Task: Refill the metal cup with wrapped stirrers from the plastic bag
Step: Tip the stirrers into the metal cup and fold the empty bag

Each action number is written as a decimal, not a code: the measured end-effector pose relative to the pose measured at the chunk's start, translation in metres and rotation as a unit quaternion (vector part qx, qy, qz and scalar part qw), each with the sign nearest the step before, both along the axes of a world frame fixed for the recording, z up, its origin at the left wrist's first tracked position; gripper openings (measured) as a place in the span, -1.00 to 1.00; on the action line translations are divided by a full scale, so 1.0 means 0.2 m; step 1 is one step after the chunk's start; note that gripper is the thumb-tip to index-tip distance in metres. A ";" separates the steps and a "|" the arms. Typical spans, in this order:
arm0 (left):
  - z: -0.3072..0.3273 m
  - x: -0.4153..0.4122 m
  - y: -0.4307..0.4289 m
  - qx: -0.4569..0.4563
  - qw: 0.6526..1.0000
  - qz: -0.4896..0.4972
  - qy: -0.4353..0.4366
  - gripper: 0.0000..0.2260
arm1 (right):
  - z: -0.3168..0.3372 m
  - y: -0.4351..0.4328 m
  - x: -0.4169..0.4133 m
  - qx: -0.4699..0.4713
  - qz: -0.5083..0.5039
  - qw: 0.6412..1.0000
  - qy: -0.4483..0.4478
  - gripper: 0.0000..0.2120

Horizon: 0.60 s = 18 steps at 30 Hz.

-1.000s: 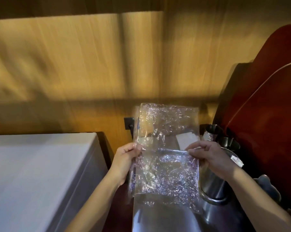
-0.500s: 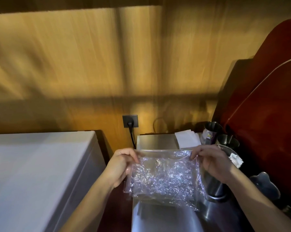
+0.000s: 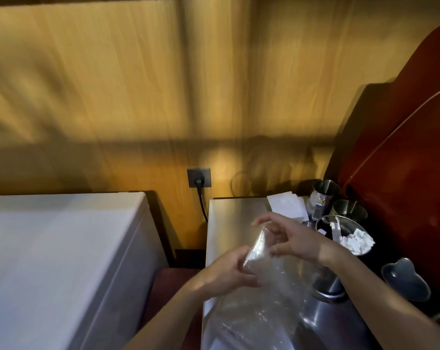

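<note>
A clear, crinkled plastic bag (image 3: 261, 296) hangs over the steel counter (image 3: 234, 215), narrowed at its top. My left hand (image 3: 229, 271) pinches the bag's upper left edge. My right hand (image 3: 289, 238) holds the top of the bag just above and to the right, its forefinger stretched out. Right of my right wrist stands a large metal cup (image 3: 325, 284) with white wrapped stirrers (image 3: 350, 236) showing at its rim. I cannot tell whether anything is inside the bag.
Two smaller metal cups (image 3: 325, 193) (image 3: 350, 209) stand behind the large one, beside a stack of white napkins (image 3: 284, 205). A grey dish (image 3: 405, 279) lies at the right. A white chest (image 3: 57, 261) fills the left; a plugged wall socket (image 3: 198, 178) sits on the wood wall.
The bag was held up spread wide, then lowered; now its top is gathered narrow between both hands, which have come closer together over the counter.
</note>
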<state>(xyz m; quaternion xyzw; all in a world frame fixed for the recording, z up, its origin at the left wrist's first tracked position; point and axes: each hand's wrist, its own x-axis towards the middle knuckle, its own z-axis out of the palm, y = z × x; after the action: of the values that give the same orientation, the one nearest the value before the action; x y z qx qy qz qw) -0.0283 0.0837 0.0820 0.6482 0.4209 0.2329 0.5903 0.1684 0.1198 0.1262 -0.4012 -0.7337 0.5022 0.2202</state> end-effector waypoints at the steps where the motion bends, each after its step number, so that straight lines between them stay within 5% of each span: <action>1: -0.02 0.02 0.00 0.020 1.000 0.020 0.008 -0.78 | 0.00 0.01 -0.01 -0.002 -0.008 1.000 0.001 -0.48; 7: -0.08 -0.04 0.04 0.023 0.979 0.190 -0.074 -0.87 | -0.04 0.04 0.03 -0.071 -0.088 0.994 -0.013 -0.46; 13: -0.14 -0.10 0.04 -0.074 0.934 0.289 -0.195 -0.78 | -0.19 0.00 -0.01 -0.165 -0.219 0.953 0.127 -0.36; 18: -0.24 -0.07 0.07 -0.124 0.908 0.358 -0.177 -0.80 | -0.34 -0.02 -0.09 -0.199 -0.256 0.934 0.147 -0.63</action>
<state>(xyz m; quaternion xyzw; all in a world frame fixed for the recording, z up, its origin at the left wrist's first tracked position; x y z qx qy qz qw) -0.0426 0.0983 0.0338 0.3239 0.5390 0.4851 0.6077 0.1513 0.1164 0.0580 -0.5328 -0.4504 0.6182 0.3620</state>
